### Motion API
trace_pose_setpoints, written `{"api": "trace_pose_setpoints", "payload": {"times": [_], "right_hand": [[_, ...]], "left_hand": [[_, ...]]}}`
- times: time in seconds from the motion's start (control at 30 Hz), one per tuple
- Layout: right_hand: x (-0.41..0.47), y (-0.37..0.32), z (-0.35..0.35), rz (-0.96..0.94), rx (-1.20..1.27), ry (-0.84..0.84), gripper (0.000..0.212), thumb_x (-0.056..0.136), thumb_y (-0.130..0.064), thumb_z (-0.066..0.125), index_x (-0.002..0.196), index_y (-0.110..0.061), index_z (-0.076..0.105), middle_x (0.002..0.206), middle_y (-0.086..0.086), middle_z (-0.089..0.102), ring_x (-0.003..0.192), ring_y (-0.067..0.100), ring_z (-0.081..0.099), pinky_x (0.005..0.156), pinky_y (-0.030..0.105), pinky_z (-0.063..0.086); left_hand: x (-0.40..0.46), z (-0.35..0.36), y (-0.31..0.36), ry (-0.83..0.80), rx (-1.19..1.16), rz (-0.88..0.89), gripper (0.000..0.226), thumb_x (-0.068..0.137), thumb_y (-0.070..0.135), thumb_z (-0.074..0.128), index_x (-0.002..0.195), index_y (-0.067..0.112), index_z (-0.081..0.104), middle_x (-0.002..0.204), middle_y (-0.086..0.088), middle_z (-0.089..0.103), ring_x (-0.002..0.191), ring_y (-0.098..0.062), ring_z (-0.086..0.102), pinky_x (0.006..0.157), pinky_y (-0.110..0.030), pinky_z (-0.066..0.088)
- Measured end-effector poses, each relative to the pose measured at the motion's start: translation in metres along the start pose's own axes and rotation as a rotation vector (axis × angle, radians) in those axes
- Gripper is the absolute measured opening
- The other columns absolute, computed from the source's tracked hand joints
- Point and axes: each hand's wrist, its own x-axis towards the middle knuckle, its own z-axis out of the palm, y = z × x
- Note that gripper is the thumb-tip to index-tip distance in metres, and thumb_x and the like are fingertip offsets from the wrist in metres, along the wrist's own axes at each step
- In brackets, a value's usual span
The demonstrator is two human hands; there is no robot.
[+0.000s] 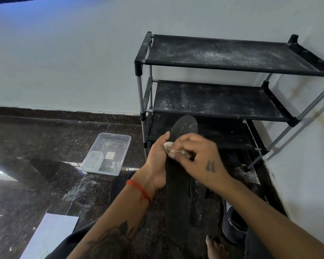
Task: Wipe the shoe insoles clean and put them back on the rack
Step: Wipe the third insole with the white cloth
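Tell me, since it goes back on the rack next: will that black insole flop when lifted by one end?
Probably bends somewhat: the insole looks thin and long. Yet, gripped mid-length by the left hand, its toe stands unsupported, suggesting some stiffness. Likely light.

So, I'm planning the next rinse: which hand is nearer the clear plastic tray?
Left. The left hand holds the insole just right of the tray; the right hand is farther right.

Black insole (178, 184) held upright-ish in front of rack (219, 101), toe up, white specks near toe. Small whitish wipe (168, 145) pressed against its upper part. Second black insole (196, 202) flat on floor just right, dusty. Rack: three black shelves, white-dusted.
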Motion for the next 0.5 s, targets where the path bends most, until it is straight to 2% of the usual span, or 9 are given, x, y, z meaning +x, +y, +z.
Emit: {"api": "trace_pose_setpoints", "payload": {"times": [0.1, 0.17, 0.23, 0.27, 0.33, 0.43, 0.5], "right_hand": [[0.001, 0.009, 0.005, -0.054, -0.036, -0.012, 0.011, 0.073, -0.006, 0.074, 0.083, -0.012, 0.074, 0.086, -0.004, 0.064, 0.081, 0.004, 0.059, 0.071, 0.010, 0.045], [0.003, 0.017, -0.001, -0.043, -0.063, 0.022, 0.014, 0.075, -0.002, 0.073, 0.084, -0.013, 0.074, 0.085, -0.005, 0.063, 0.079, 0.003, 0.058, 0.071, 0.007, 0.044], [0.006, 0.026, -0.008, -0.004, -0.143, 0.070, 0.015, 0.077, -0.002, 0.071, 0.085, -0.014, 0.074, 0.084, -0.006, 0.062, 0.076, 0.001, 0.057, 0.070, 0.005, 0.042], [0.007, 0.031, -0.011, 0.025, -0.190, 0.101, 0.014, 0.079, -0.001, 0.070, 0.085, -0.013, 0.074, 0.084, -0.005, 0.061, 0.074, 0.001, 0.056, 0.070, 0.003, 0.041], [0.010, 0.040, -0.020, 0.101, -0.272, 0.180, 0.015, 0.079, 0.000, 0.068, 0.085, -0.013, 0.074, 0.084, -0.002, 0.061, 0.074, 0.006, 0.057, 0.070, 0.000, 0.038], [0.014, 0.039, -0.034, 0.173, -0.213, 0.300, 0.017, 0.076, -0.002, 0.068, 0.087, -0.014, 0.073, 0.087, 0.000, 0.067, 0.081, 0.008, 0.061, 0.073, 0.002, 0.038], [0.012, 0.023, -0.031, 0.137, -0.020, 0.228, 0.014, 0.074, -0.007, 0.069, 0.084, -0.017, 0.073, 0.084, -0.003, 0.068, 0.079, 0.005, 0.061, 0.070, 0.011, 0.046]], "left_hand": [[0.001, -0.001, -0.002, -0.042, 0.021, 0.020, 0.058, 0.094, 0.046, 0.034, 0.077, 0.005, 0.071, 0.072, -0.014, 0.068, 0.064, -0.022, 0.068, 0.062, -0.028, 0.055], [0.000, 0.001, -0.003, -0.055, 0.044, 0.008, 0.056, 0.095, 0.045, 0.029, 0.087, 0.006, 0.069, 0.078, -0.014, 0.069, 0.070, -0.024, 0.068, 0.067, -0.035, 0.056], [-0.001, 0.004, -0.004, -0.083, 0.036, -0.014, 0.051, 0.094, 0.045, 0.032, 0.103, 0.008, 0.065, 0.096, -0.016, 0.067, 0.087, -0.029, 0.065, 0.085, -0.048, 0.053], [-0.002, 0.005, -0.005, -0.096, 0.031, -0.023, 0.050, 0.092, 0.044, 0.034, 0.108, 0.008, 0.064, 0.105, -0.017, 0.064, 0.097, -0.031, 0.062, 0.095, -0.054, 0.046], [-0.002, 0.006, -0.005, -0.105, 0.013, -0.043, 0.054, 0.091, 0.044, 0.037, 0.113, 0.003, 0.064, 0.116, -0.023, 0.060, 0.107, -0.035, 0.057, 0.105, -0.057, 0.035], [-0.002, 0.006, -0.003, -0.057, -0.005, -0.041, 0.059, 0.091, 0.044, 0.036, 0.115, -0.003, 0.064, 0.123, -0.029, 0.057, 0.111, -0.041, 0.056, 0.102, -0.054, 0.039], [-0.002, 0.006, -0.002, -0.043, 0.005, -0.017, 0.051, 0.089, 0.041, 0.039, 0.100, 0.002, 0.071, 0.105, -0.022, 0.066, 0.097, -0.036, 0.063, 0.095, -0.050, 0.044]]}}
